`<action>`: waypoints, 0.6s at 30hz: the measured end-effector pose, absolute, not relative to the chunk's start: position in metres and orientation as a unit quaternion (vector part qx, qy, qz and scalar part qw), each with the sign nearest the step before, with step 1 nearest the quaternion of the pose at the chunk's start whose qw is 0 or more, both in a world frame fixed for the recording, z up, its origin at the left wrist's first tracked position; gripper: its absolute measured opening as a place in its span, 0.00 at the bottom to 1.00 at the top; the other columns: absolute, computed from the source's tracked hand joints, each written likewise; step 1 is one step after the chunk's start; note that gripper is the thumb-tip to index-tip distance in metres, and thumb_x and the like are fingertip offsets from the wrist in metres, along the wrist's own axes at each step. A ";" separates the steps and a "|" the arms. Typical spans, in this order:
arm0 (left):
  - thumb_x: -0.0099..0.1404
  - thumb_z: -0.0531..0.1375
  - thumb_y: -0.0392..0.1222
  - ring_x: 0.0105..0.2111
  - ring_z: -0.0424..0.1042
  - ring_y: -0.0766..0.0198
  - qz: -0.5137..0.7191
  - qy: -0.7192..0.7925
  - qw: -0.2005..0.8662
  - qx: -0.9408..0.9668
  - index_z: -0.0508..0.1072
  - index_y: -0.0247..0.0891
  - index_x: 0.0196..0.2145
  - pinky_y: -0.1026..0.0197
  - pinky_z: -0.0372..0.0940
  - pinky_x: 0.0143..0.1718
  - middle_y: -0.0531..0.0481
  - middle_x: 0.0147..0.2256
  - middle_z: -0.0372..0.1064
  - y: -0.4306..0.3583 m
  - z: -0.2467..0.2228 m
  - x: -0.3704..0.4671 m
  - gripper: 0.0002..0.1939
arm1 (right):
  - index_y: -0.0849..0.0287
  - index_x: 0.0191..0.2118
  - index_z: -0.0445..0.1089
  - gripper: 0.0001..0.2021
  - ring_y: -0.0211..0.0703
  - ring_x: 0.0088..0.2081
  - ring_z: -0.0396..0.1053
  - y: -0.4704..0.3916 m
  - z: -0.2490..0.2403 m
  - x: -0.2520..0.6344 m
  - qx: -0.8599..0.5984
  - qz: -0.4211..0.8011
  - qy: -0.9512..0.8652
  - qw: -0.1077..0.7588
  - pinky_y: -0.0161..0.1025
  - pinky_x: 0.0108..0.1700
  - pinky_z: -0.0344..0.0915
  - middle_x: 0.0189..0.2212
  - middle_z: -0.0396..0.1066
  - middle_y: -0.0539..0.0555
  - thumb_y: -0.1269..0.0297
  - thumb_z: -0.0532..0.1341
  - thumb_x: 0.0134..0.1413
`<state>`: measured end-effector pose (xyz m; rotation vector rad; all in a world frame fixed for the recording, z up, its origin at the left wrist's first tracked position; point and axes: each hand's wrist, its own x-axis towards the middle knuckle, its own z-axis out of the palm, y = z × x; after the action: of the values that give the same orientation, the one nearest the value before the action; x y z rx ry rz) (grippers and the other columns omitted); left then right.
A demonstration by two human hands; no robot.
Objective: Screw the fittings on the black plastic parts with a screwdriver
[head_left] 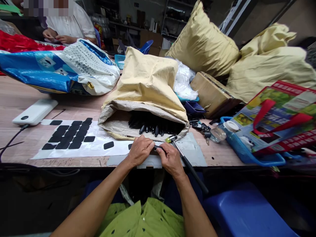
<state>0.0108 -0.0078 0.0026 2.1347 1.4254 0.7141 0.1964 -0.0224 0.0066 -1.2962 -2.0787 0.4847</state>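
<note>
Both my hands are closed at the table's front edge, just before the mouth of a yellow woven sack [148,79]. A slim black piece [158,147] runs between them; its kind is hard to make out. My left hand [141,150] grips one end and my right hand [172,160] pinches the other. Inside the open sack lie several black pointed pieces [156,127]. A small hammer [190,166] with a yellow-green face leans beside my right hand, its black handle over the edge. To the left, black rounded pads [69,138] rest on a white sheet [96,149].
A white power bank [35,112] with a cable and a blue-white bag [61,69] are on the left. At right stand a blue basket [247,154], a printed bag [283,115] and a clear bottle [218,134]. Full sacks [204,42] lie behind. A person [69,23] sits across.
</note>
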 end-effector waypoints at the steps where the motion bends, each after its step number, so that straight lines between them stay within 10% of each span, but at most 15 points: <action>1: 0.76 0.47 0.48 0.38 0.65 0.56 0.264 0.519 0.246 0.775 0.74 0.42 0.29 0.53 0.54 0.43 0.51 0.32 0.75 -0.008 0.003 0.011 0.23 | 0.59 0.32 0.70 0.13 0.42 0.34 0.67 -0.022 0.007 0.197 -0.493 0.185 -0.788 0.319 0.37 0.38 0.59 0.29 0.69 0.53 0.61 0.55 0.67; 18: 0.76 0.42 0.53 0.35 0.71 0.58 0.377 0.516 0.327 0.696 0.81 0.41 0.32 0.55 0.62 0.44 0.49 0.29 0.76 -0.013 0.008 0.010 0.31 | 0.58 0.35 0.74 0.08 0.40 0.29 0.65 -0.032 0.013 0.202 -0.463 0.224 -0.794 0.325 0.37 0.33 0.58 0.27 0.69 0.50 0.60 0.61 0.60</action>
<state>0.0103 -0.0126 0.0083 1.8234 1.3513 0.9873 0.2020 -0.0317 0.0128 -1.2139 -2.0806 0.5886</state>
